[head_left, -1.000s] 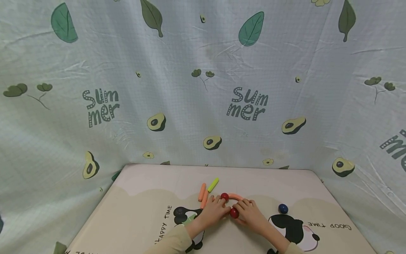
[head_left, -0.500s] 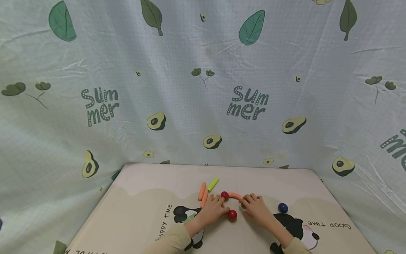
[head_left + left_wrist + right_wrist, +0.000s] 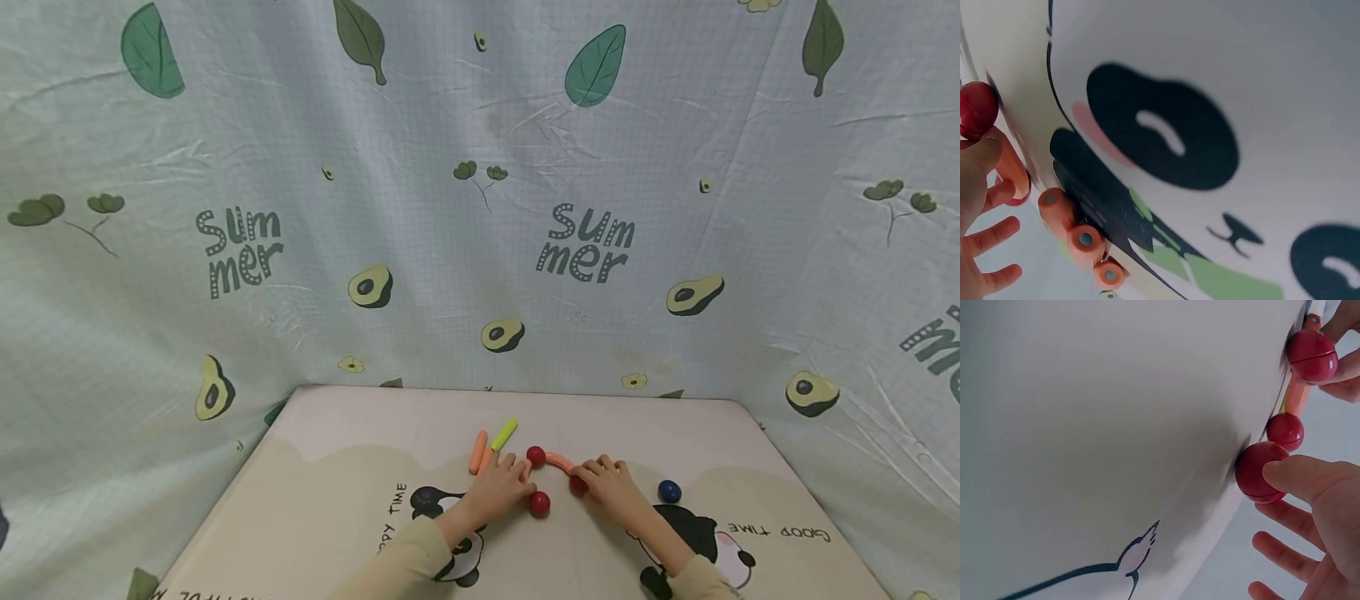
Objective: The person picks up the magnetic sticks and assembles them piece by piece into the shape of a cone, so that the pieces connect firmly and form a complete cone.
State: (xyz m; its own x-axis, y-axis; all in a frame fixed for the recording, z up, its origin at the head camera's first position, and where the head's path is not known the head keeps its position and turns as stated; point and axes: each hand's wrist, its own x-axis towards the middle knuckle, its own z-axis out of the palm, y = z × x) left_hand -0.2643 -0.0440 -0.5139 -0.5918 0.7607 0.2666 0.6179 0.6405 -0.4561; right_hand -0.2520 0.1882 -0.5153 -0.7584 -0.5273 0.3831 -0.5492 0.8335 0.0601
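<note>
Between thumb and index finger, my left hand point(image 3: 501, 487) pinches an orange rod point(image 3: 1012, 165). This rod runs between a near red ball point(image 3: 539, 503) and a far red ball point(image 3: 536, 456). From the far ball a curved orange rod point(image 3: 558, 461) reaches right, towards a third red ball point(image 3: 577, 486). My right hand point(image 3: 611, 493) holds that third ball, its thumb point(image 3: 1294, 474) pressed on the near side and the other fingers behind, as the right wrist view shows. Whether the curved rod touches this ball is hidden by the fingers.
Left of the pieces lie orange rods point(image 3: 477, 452) and a yellow-green rod point(image 3: 504, 435). In the left wrist view several orange rod ends point(image 3: 1085, 240) show grey discs. A blue ball point(image 3: 669, 492) lies to the right. A patterned curtain point(image 3: 450, 250) hangs behind the table point(image 3: 300, 500).
The near red ball, first at my right fingers, has shifted left beside my left hand. My right hand has moved right, and a red ball now shows under its fingers. The far ball shifted slightly.
</note>
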